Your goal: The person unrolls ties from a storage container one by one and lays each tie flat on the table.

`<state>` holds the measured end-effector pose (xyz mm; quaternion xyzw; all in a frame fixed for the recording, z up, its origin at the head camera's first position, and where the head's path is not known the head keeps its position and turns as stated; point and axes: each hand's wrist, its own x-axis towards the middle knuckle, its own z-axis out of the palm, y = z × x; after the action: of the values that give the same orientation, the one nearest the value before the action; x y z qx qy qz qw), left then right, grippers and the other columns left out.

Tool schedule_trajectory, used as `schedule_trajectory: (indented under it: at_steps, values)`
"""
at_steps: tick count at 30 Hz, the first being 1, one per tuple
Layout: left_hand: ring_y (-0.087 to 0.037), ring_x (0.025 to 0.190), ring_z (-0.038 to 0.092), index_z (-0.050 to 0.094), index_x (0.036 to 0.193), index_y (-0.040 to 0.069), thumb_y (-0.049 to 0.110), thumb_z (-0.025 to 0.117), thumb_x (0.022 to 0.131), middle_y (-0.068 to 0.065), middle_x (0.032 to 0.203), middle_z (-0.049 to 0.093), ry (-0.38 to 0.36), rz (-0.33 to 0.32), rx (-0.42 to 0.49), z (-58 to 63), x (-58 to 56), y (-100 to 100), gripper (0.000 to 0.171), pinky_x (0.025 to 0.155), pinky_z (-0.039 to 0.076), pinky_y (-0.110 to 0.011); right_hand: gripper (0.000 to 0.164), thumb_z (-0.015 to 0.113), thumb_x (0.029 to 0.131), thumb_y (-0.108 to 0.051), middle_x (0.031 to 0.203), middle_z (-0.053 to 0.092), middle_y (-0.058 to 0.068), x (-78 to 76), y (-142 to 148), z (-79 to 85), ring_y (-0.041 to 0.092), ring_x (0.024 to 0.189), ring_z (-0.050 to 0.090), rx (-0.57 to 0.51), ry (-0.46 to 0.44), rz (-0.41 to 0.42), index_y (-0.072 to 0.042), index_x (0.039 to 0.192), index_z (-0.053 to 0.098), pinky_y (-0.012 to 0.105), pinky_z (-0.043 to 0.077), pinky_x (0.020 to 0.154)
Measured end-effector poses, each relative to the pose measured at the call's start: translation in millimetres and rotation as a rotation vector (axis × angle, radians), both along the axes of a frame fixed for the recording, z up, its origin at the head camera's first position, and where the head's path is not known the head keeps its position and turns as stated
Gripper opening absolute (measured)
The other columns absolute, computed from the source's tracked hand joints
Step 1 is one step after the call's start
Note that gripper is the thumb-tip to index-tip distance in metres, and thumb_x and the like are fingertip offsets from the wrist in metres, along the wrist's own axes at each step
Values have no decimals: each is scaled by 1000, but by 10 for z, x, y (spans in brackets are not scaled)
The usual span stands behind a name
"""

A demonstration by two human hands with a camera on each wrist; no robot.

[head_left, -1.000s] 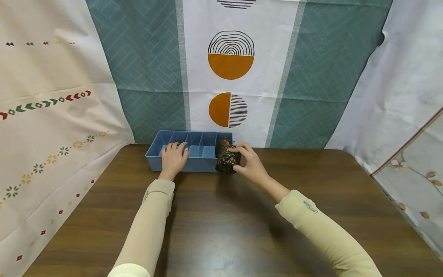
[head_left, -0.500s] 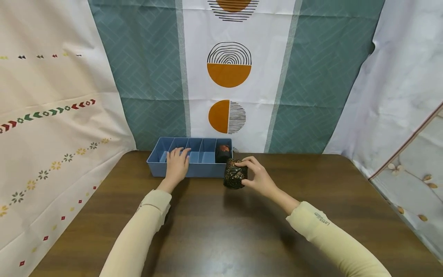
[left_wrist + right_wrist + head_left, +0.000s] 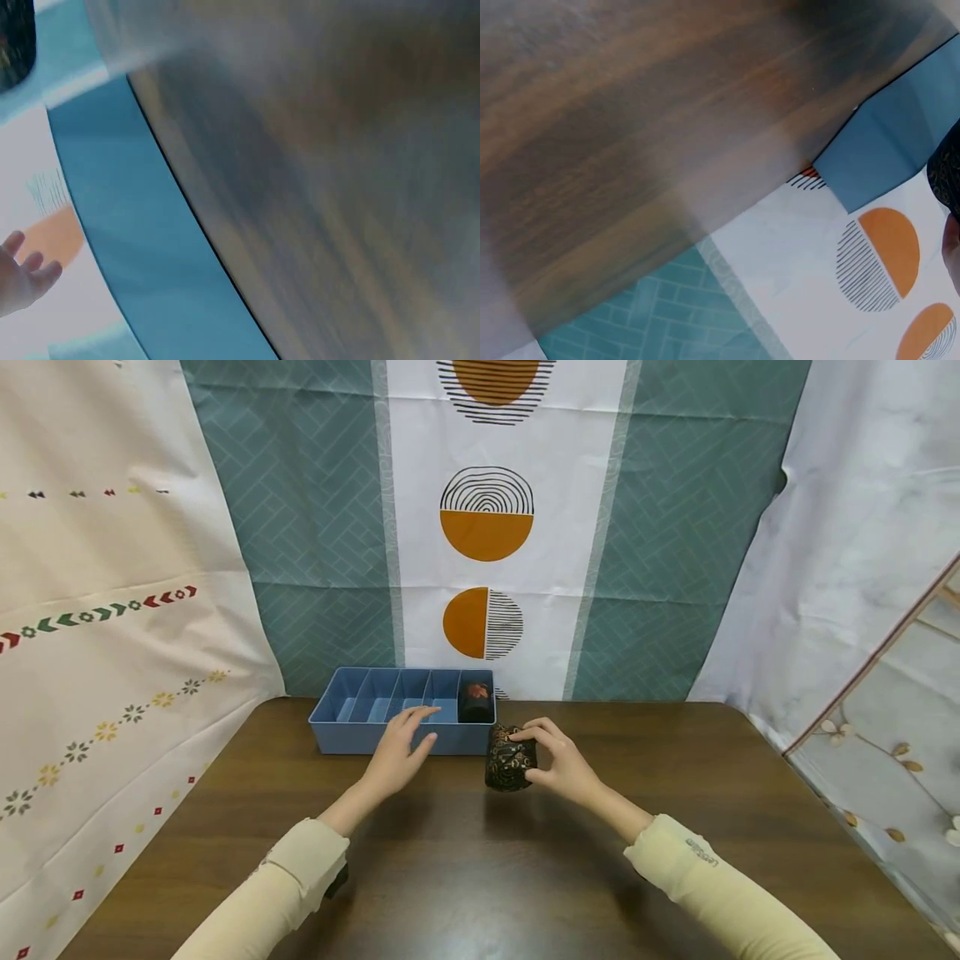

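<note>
A dark roll-shaped bundle (image 3: 510,760) with a gold and reddish pattern is in my right hand (image 3: 564,767), pinched between thumb and fingers just in front of the box's right end. In the right wrist view the dark bundle (image 3: 946,169) shows only at the right edge. My left hand (image 3: 396,756) reaches across the front of the blue divided box (image 3: 345,739), its fingers spread and holding nothing. A second dark bundle (image 3: 476,702) with a red flower motif lies in the box's rightmost compartment. The other compartments show blue floors, partly hidden by my left fingers.
The box stands at the back of a brown wooden table (image 3: 480,860), close to a hanging patterned curtain (image 3: 322,510). Pale cloths hang along the left (image 3: 127,652) and right (image 3: 847,568) sides.
My right hand has drawn the bundle from over the rightmost compartment toward me, uncovering the second bundle inside. My left hand has shifted right and toward me, away from the left compartments.
</note>
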<state>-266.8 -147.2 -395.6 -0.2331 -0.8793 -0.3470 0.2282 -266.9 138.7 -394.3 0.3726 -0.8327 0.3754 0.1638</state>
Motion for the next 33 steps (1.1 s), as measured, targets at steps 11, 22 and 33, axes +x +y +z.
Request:
schedule_trajectory:
  at_steps: [11,22,33]
  values:
    - [-25,119,54,59,127,14,18,60,93,-6,126,58,-57,-150,43,27,369,381,35,92,48,-46,53,69,67,10,119,53,8,128,111,-78,25,111,53,10,5,22,-12,115,64,40,50,83]
    - [-29,115,56,52,134,12,24,65,90,-8,131,51,-222,-234,-28,-62,462,591,48,89,50,-46,50,69,70,10,116,53,8,193,153,-167,25,108,54,32,-42,52,-10,114,63,46,51,83]
    - [-31,119,55,54,132,12,27,67,88,-10,132,52,-264,-202,-95,-138,385,718,48,95,48,-49,47,69,70,8,116,53,10,156,107,-293,25,106,54,71,-28,91,-9,114,62,47,51,81]
